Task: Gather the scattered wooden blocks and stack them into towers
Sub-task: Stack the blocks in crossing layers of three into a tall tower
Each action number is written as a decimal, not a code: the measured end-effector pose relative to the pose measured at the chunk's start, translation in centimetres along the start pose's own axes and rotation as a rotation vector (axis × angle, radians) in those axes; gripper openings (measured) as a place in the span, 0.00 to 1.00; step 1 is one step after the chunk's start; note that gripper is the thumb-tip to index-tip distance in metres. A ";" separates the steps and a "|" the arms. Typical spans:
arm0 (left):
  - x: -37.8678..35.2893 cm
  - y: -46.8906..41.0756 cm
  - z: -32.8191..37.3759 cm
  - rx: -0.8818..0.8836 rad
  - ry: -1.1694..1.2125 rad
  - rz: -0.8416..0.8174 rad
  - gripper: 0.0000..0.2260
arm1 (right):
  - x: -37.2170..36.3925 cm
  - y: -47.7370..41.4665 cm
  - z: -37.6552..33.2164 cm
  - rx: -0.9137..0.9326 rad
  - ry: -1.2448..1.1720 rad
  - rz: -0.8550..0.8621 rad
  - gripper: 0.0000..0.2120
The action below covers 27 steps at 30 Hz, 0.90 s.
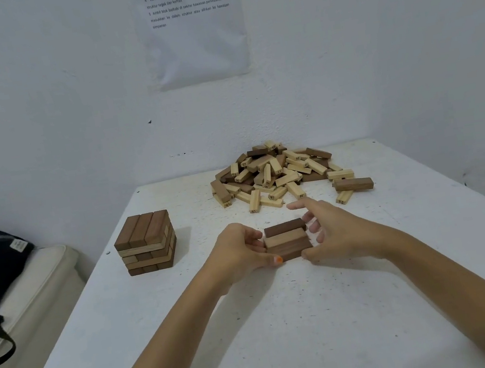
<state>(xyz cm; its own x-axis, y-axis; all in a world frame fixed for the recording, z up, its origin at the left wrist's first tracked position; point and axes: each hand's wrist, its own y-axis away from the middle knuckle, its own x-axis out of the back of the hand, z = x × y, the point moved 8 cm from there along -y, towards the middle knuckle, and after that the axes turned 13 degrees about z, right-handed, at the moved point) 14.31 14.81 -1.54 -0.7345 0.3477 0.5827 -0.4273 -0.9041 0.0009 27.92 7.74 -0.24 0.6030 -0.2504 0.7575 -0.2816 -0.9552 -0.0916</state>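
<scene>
the white table [287,333] carries all the work. at its far edge lies the pile of loose blocks [280,175], pale and dark, tumbled over one another. at the left stands the finished tower [147,244], its layers crossed and its top row dark. near the middle, the three-block row [286,240] lies flat between the hands. the left hand [238,253] has its fingers curled against the row's left ends, thumb on the near face. the right hand [335,233] is loosely spread at the right ends and grips nothing; contact there cannot be confirmed. judgement: the blocks are light, rigid, smooth-faced wood and will slide on one another. take each by its long sides. square a row by pressing both ends.
</scene>
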 end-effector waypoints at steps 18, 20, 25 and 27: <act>-0.4 -0.3 0.5 -0.106 0.070 0.129 0.22 | 0.0 -0.2 -0.3 0.004 -0.044 0.101 0.35; -0.4 -0.4 0.4 -0.103 0.076 0.132 0.23 | 0.0 -0.2 -0.2 0.006 -0.042 0.109 0.35; -0.4 -0.5 0.4 -0.117 0.070 0.129 0.23 | -0.1 -0.2 -0.1 0.008 -0.009 0.130 0.35; -0.4 -0.5 0.3 -0.119 0.062 0.131 0.24 | -0.1 -0.3 -0.1 0.006 -0.001 0.132 0.35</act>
<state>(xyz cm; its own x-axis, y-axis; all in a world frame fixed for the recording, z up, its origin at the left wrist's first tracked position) 14.99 15.05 -1.50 -0.8177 0.2469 0.5200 -0.3826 -0.9081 -0.1704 27.89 8.06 -0.28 0.5616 -0.3742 0.7380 -0.3542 -0.9148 -0.1943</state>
